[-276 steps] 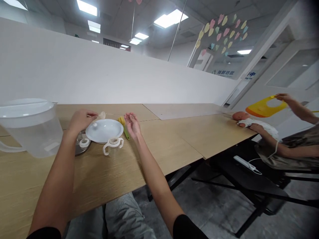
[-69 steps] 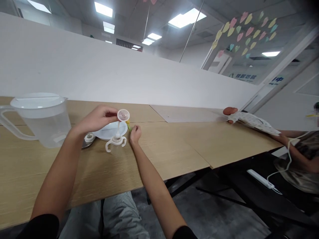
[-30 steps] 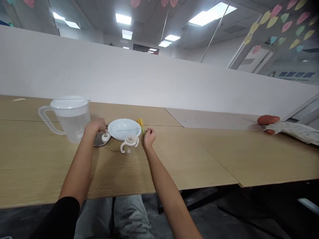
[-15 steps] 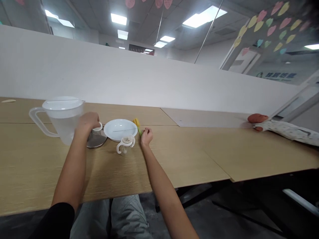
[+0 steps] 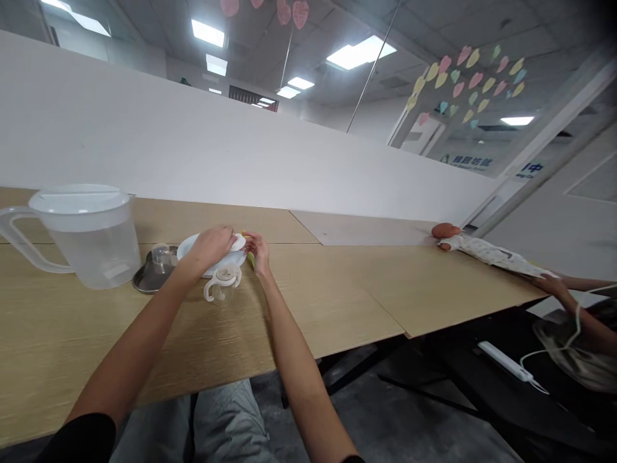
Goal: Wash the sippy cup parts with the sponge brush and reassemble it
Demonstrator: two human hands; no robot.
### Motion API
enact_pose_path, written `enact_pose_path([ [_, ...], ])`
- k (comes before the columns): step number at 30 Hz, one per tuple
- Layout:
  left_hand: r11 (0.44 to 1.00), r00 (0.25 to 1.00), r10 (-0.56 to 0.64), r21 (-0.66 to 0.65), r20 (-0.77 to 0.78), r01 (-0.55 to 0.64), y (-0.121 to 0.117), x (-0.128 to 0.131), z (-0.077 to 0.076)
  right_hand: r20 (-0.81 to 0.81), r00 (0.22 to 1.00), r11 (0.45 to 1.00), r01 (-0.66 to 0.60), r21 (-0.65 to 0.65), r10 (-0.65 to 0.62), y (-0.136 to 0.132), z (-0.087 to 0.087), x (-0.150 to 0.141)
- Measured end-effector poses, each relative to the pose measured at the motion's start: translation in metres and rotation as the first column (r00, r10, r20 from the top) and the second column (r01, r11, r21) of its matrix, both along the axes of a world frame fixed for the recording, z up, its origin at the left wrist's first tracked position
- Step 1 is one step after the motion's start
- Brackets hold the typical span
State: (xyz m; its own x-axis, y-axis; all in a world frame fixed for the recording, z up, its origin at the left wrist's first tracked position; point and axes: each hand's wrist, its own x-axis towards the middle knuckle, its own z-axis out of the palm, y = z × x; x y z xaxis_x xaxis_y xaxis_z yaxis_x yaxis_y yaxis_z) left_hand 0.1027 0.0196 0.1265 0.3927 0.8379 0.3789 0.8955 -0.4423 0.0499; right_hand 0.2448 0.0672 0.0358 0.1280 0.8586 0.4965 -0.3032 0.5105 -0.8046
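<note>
My left hand [image 5: 211, 244] hovers over the white plate [image 5: 187, 245] and pinches a small white ring-shaped bottle part [image 5: 237, 242]. My right hand [image 5: 258, 249] meets it from the right, fingers curled on the same part. Just in front stands a clear baby bottle with two white handles [image 5: 221, 285]. A yellow-green brush [image 5: 250, 259] lies mostly hidden behind my right hand. A clear cap [image 5: 160, 256] rests on a round metal dish [image 5: 150, 278] left of the plate.
A large clear plastic pitcher [image 5: 81, 233] with a white lid stands at the left on the wooden table [image 5: 337, 289]. A white partition runs behind. At the far right lies a baby doll [image 5: 475, 247], with another person's hand [image 5: 549, 281] on it.
My left hand picked the white ring up from the metal dish and carried it right over the plate. My right hand rose from the table to meet it. The camera swung right.
</note>
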Motion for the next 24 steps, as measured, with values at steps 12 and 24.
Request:
enact_pose_path([
  [12,0.985,0.950,-0.145,-0.054,0.275,0.166,0.004,-0.004,0.002,-0.196,0.901,0.912,-0.405,-0.068,0.386,-0.014,0.009,0.011],
  [24,0.942,0.828,-0.155,-0.171,0.538,0.288,0.016,-0.008,-0.006,-0.266,0.890,0.917,-0.395,-0.045,0.370,-0.010,0.000,0.010],
])
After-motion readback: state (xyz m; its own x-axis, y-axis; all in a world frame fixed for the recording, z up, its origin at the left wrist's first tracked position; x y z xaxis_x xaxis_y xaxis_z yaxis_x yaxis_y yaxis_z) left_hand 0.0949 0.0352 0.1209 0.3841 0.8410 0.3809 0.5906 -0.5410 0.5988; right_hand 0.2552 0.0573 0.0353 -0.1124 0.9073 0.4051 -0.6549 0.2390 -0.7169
